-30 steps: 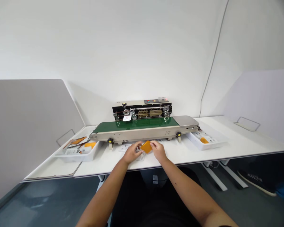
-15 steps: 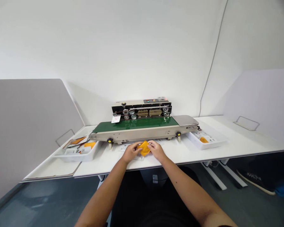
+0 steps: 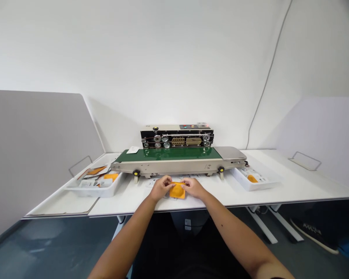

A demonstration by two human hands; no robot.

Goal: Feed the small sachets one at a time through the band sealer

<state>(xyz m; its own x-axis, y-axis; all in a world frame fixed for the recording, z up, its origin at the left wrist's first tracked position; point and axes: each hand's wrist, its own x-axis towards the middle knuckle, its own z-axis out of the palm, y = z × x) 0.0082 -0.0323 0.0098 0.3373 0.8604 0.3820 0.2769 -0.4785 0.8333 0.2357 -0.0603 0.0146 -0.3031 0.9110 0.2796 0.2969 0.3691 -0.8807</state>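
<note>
Between my two hands, close to the table's front, is a small orange pouch point(image 3: 177, 191). My left hand point(image 3: 162, 187) pinches its upper left corner, and my right hand point(image 3: 193, 187) pinches the upper right one. The pouch hangs roughly upright, its broad side toward me. Partly hidden beneath it are clear and white packets point(image 3: 169, 197) on the table. Just beyond my hands stands a band sealing machine point(image 3: 177, 138) with a green conveyor belt point(image 3: 174, 154). A white packet point(image 3: 133, 150) rides at the belt's left end.
A white tray point(image 3: 113, 190) at the left holds several orange, white and silver packets. Another white tray point(image 3: 251, 186), at the right, holds packets and an orange one. Grey partitions point(image 3: 37, 147) flank the white table point(image 3: 235, 197). A shoe point(image 3: 312, 234) shows on the floor, lower right.
The orange pouch has turned from corner-up to squared, with both hands now at its top edge. The white packet has travelled left along the belt, away from the rollers.
</note>
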